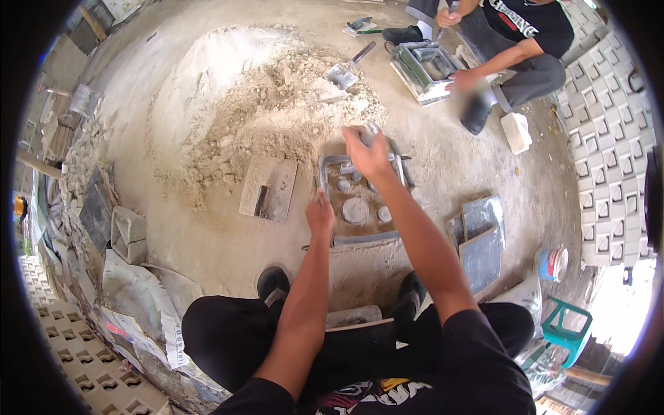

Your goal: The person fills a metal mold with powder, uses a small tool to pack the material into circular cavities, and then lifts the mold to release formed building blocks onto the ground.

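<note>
Two bare hands work over a square metal mould set on the sandy ground between the seated person's feet. The left hand rests on the mould's near left edge, fingers pressed together against the rim. The right hand hovers over the far side, fingers closed around a small metal tool. Inside the mould, round shapes show in grey mix. A wooden float lies just left of it, beside a heap of sandy mix with a trowel stuck in. Flat grey plates lie to the right. Across the heap, another person handles a second mould; stacked patterned blocks line the right side.
</note>
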Demonstrator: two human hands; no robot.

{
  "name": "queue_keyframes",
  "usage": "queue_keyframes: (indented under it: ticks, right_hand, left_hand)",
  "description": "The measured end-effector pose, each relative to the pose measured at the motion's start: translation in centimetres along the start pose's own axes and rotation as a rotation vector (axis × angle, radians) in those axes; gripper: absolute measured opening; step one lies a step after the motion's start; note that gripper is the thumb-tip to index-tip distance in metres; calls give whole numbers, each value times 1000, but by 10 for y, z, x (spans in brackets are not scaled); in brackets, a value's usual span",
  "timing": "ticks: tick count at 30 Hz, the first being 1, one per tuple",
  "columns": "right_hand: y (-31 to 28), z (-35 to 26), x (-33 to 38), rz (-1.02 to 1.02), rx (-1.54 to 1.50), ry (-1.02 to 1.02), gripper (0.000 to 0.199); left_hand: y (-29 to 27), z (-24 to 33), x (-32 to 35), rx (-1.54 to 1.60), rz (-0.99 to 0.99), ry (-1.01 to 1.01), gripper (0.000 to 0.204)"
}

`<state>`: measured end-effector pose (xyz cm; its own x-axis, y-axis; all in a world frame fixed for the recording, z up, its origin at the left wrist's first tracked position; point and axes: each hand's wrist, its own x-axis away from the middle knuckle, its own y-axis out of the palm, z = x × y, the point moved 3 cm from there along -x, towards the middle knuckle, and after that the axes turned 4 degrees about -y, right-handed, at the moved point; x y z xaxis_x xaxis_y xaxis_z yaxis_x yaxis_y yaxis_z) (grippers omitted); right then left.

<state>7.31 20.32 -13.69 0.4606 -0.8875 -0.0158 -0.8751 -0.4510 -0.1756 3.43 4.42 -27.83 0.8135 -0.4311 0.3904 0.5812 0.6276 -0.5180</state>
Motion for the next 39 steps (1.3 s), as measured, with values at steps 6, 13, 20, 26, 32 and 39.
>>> queue_keyframes:
  ticks: [6,13,20,26,32,39]
  right_hand:
    - [5,-15,1,-5,-158,-183,33]
    - [16,-23,-15,-66,-155,-53,35]
    - [-12,-24,-28,-175,-328,-24,28]
    - [-54,-7,-32,-5,-185,21,31]
    - [-41,-37,-4,163,-146,-102,45]
    - [-60,-50,4,357,-105,8,51]
  left_hand:
    - [16,10,2,-74,11,-67,74]
    - [7,30,20,-61,11,-177,69]
    - [10,11,0,86,176,-344,63]
    - [17,12,2,-37,173,-323,60]
    - [10,15,5,-90,200,-354,60]
    - [10,14,5,-83,160,-350,59]
